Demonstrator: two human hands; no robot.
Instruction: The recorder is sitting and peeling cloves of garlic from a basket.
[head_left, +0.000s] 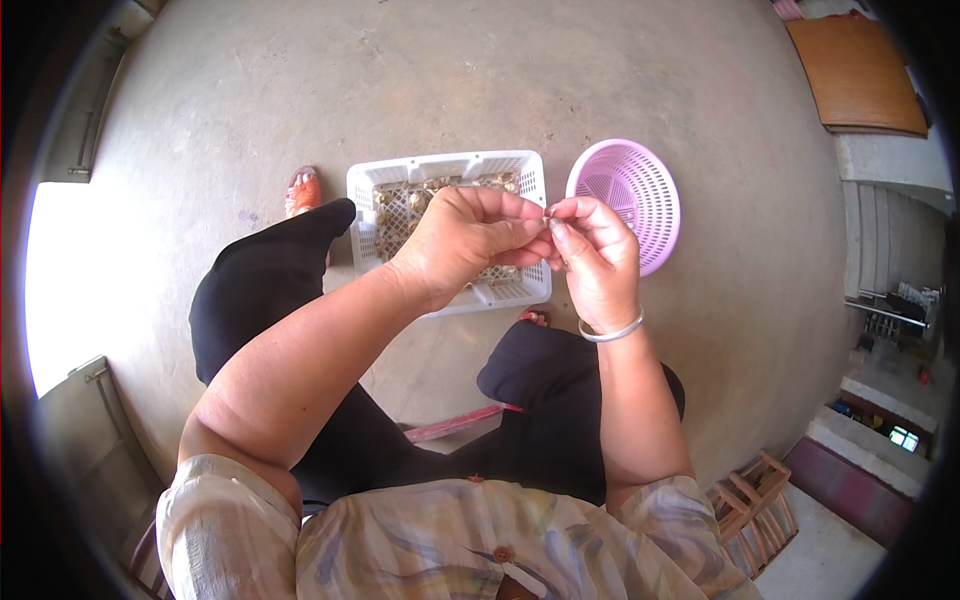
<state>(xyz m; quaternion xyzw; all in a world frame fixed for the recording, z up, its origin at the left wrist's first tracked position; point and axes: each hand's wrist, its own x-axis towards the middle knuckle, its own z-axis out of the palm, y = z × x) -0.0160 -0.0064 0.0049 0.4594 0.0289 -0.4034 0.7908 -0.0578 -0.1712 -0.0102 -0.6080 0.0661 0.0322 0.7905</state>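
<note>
My left hand (469, 236) and my right hand (596, 251) meet fingertip to fingertip above the right side of a white plastic basket (442, 160). Between their pinched fingers is a tiny pale piece, too small to name. Small tan, lumpy pieces (418, 201) lie spread over the lattice floor of the white basket, partly hidden by my left hand and forearm. Just right of it stands a round pink plastic basket (656, 195) with slotted walls; its near left part is behind my right hand. A silver-coloured bangle (611, 330) circles my right wrist.
Both baskets stand on a concrete floor (450, 82), between and beyond my knees. A sandalled foot (302, 191) is left of the white basket. A wooden rack-like piece (750, 502) stands at the lower right, and a brown board (859, 71) lies at the upper right.
</note>
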